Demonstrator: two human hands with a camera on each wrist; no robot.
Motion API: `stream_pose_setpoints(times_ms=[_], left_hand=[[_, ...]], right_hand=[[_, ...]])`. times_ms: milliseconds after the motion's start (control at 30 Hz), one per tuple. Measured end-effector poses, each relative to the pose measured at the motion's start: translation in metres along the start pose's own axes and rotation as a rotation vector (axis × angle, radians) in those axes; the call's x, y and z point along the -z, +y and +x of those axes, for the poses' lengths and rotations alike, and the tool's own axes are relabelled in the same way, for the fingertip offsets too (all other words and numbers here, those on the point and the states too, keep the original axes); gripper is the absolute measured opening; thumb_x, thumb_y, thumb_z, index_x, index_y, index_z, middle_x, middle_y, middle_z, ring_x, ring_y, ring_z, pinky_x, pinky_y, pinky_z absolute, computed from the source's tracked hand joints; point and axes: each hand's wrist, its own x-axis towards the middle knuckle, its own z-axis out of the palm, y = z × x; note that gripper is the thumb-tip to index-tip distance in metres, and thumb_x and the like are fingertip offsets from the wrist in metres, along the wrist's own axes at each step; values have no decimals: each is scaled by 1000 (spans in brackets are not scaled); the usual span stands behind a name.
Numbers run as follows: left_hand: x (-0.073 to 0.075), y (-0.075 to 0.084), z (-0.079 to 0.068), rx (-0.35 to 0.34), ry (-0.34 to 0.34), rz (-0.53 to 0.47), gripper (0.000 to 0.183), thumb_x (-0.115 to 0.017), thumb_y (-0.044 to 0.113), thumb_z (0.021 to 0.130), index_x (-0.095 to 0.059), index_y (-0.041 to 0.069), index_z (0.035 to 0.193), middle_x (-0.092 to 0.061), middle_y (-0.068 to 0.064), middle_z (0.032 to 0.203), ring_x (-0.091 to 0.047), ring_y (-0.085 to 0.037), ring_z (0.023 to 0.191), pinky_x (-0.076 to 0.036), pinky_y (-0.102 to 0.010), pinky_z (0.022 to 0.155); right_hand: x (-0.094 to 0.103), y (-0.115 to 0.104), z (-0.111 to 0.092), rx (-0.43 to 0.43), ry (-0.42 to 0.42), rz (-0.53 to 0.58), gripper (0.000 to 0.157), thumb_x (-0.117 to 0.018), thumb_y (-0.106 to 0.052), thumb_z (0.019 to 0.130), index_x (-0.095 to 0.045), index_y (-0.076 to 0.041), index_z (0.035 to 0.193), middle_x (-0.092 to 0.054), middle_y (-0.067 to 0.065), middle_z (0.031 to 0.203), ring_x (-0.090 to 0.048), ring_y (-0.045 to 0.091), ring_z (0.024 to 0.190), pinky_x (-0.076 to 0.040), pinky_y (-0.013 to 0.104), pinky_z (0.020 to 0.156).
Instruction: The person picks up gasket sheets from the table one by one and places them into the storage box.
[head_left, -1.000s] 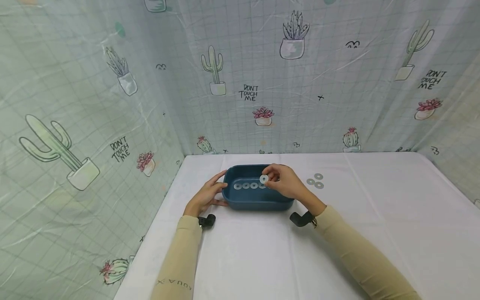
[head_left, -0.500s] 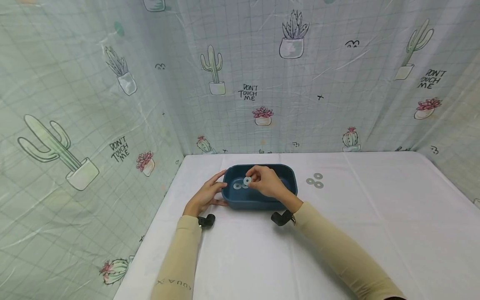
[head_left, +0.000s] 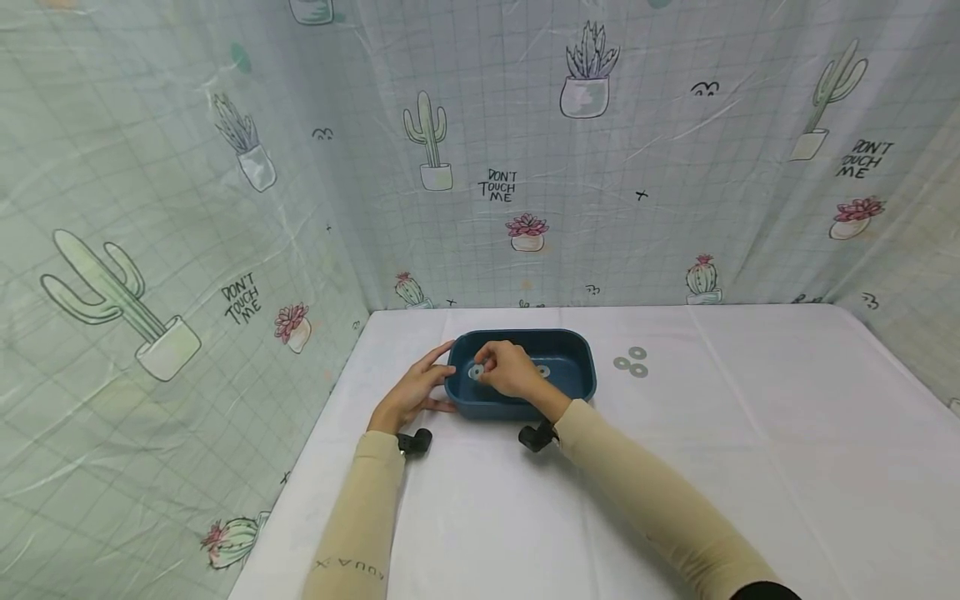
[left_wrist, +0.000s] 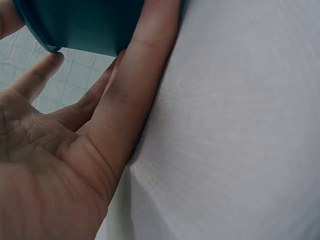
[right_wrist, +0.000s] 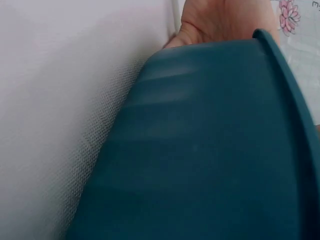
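My left hand (head_left: 411, 392) holds the left end of a dark blue rectangular box (head_left: 525, 412). One finger lies over the rim and others reach along the outer wall; in the left wrist view, the hand (left_wrist: 95, 135) spreads around the box corner. Inside the box's left part, my right hand (head_left: 512, 372) has thumb and finger pinched together, apparently on a washer that is mostly covered. A flat grey washer (head_left: 476, 372) shows at these fingertips, and another washer (head_left: 543, 372) lies on the floor right of the hand. The hand hides the floor between.
Several loose grey washers (head_left: 637, 353) lie in a small group on the white tablecloth (head_left: 720, 417), right of the box. A cactus-print curtain (head_left: 630, 167) hangs behind and to the left. Each wrist carries a black camera (head_left: 415, 442).
My right hand has moved left across the box, from its right half to its left end, carrying a washer seen in its fingers earlier. My left hand and the box stay put.
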Motion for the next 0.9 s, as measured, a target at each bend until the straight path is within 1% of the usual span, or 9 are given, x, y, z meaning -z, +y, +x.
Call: stream_pose_setpoints(times_ms=[200, 367, 467, 533, 633, 767, 900], left_hand=[[0, 0, -1, 0, 4, 2, 57, -55, 23, 104, -38, 42, 155, -52, -20, 145, -51, -37, 139, -63, -55, 81], [0, 0, 0, 2, -1, -2, 57, -54, 22, 104, -38, 42, 155, -54, -20, 145, -54, -36, 137, -63, -56, 81], [0, -1, 1, 0, -8, 0, 57, -53, 22, 105, -37, 42, 156, -53, -21, 145, -54, -36, 137, -63, -56, 81], [0, -1, 1, 1, -13, 0, 57, -53, 22, 105, -37, 42, 156, -53, -21, 146, -53, -36, 138, -63, -55, 81], [-1, -1, 1, 1, -14, -2, 57, -54, 23, 105, -37, 43, 156, -52, -21, 146, -52, -37, 138, -63, -55, 82], [-1, 0, 1, -2, -7, 4, 57, -54, 24, 105, -37, 43, 156, -50, -22, 145, -52, -38, 138, -63, -55, 81], [0, 0, 1, 3, 3, 5, 57, -55, 23, 104, -38, 43, 156, -50, -22, 144, -51, -39, 139, -63, -55, 81]], right_hand=[[-5, -1, 7, -21, -40, -25, 23, -78, -9, 89, -71, -7, 111, -67, 4, 86, -62, 15, 74, -53, 28, 67], [-8, -2, 11, -39, -82, -46, 24, -77, -8, 89, -72, -6, 112, -70, 6, 85, -60, 15, 70, -49, 25, 62], [-11, 0, 13, -42, -97, -77, 22, -75, -7, 90, -73, -6, 112, -73, 8, 95, -58, 16, 70, -46, 25, 62], [-13, 2, 14, -48, -101, -101, 21, -74, -7, 90, -74, -6, 111, -75, 10, 104, -58, 16, 74, -46, 26, 64], [-15, 5, 15, -63, -100, -132, 21, -74, -7, 88, -76, -7, 109, -75, 10, 114, -61, 18, 82, -50, 28, 72], [-16, 6, 17, -99, -101, -156, 19, -79, -10, 86, -77, -9, 105, -75, 10, 114, -66, 22, 92, -57, 35, 81], [-17, 6, 18, -118, -108, -178, 19, -82, -15, 86, -77, -11, 104, -75, 9, 114, -67, 22, 95, -58, 39, 84]])
